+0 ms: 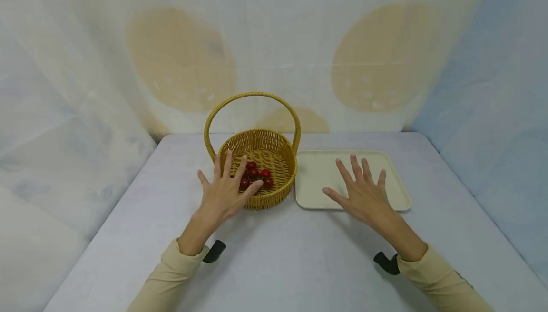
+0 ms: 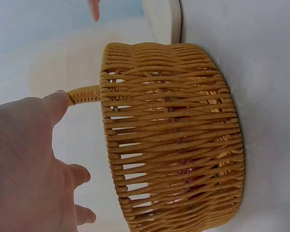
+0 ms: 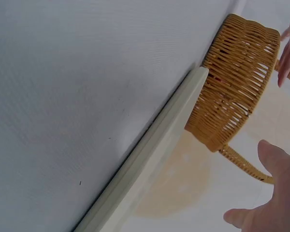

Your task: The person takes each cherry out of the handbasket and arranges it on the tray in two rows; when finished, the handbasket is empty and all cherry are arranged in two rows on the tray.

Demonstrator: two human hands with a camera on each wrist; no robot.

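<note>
My left hand (image 1: pixel 222 193) hovers with spread fingers over the front left of a yellow wicker basket (image 1: pixel 274 200), holding nothing. Inside the basket lie several dark red cherries (image 1: pixel 253 173), partly hidden behind that hand in the head view. The basket's tall hoop handle (image 1: pixel 255 94) stands upright. To the right, my right hand (image 1: pixel 366 195) is spread above a cream rectangular tray (image 1: pixel 312 179), with nothing in its fingers. In the left wrist view the woven basket wall (image 2: pixel 174 135) stands beyond the left hand. The right wrist view shows the tray's edge (image 3: pixel 150 159) below the right hand.
A pale cloth covers the table (image 1: pixel 274 264). Curtains with tan round patterns (image 1: pixel 372 60) hang behind it, and more fabric (image 1: pixel 55 112) encloses both sides. The tray stands close beside the basket. Black curved pieces (image 1: pixel 215 251) stick out at both sleeve cuffs.
</note>
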